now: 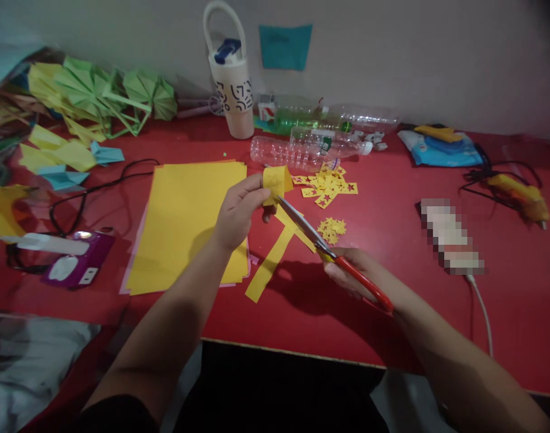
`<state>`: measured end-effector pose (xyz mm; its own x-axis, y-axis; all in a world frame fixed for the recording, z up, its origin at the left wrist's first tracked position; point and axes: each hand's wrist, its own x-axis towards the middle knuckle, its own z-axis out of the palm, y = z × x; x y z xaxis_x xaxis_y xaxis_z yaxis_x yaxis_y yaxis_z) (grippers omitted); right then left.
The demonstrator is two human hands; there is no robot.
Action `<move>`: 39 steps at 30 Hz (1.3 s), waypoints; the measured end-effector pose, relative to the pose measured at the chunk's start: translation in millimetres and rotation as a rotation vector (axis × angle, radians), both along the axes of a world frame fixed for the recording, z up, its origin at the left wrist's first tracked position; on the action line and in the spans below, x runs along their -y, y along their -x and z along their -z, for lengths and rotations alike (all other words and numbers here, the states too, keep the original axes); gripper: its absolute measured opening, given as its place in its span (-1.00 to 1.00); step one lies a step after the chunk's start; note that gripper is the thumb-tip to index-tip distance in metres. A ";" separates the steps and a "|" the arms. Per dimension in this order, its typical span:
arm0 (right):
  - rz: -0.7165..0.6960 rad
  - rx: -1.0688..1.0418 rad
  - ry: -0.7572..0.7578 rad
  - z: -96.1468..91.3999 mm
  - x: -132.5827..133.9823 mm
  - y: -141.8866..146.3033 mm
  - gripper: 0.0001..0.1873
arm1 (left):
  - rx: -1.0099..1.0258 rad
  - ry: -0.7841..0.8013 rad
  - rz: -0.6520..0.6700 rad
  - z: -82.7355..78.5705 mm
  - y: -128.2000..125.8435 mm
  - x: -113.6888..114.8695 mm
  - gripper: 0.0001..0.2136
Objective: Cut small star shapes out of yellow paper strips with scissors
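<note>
My left hand (241,210) pinches a small folded piece of yellow paper (275,180) with faint star outlines drawn on it. In my right hand (354,270) is a pair of scissors (318,240) with red handles, its blade tips touching or very near the paper's lower edge. Below them lie yellow paper strips (272,261) on the red table. Just right of the blades sits a small pile of cut yellow stars (332,230). Behind it is a heap of yellow paper scraps (327,187) with star-shaped holes.
A stack of yellow sheets (185,222) lies under my left forearm. Clear plastic bottles (275,150) and a white tumbler (234,96) stand or lie at the back. A phone (451,234) with a cable and a yellow glue gun (521,195) are right; a purple power socket (80,258) is left.
</note>
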<state>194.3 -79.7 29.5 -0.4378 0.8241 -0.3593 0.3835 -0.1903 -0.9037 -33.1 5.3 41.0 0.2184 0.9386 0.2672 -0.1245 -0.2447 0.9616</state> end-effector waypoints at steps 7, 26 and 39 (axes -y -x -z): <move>-0.014 0.014 -0.009 -2.6 -0.4 0.8 -0.43 | -0.123 -0.060 -0.086 -0.4 2.2 2.9 -0.77; -0.092 0.031 -0.075 3.5 -3.4 -3.0 -0.40 | -0.206 -0.074 -0.052 -2.8 5.4 0.7 -0.75; -0.057 0.045 0.028 -6.1 -3.9 1.0 -0.38 | -0.162 -0.039 -0.037 -0.8 5.7 -1.0 -0.76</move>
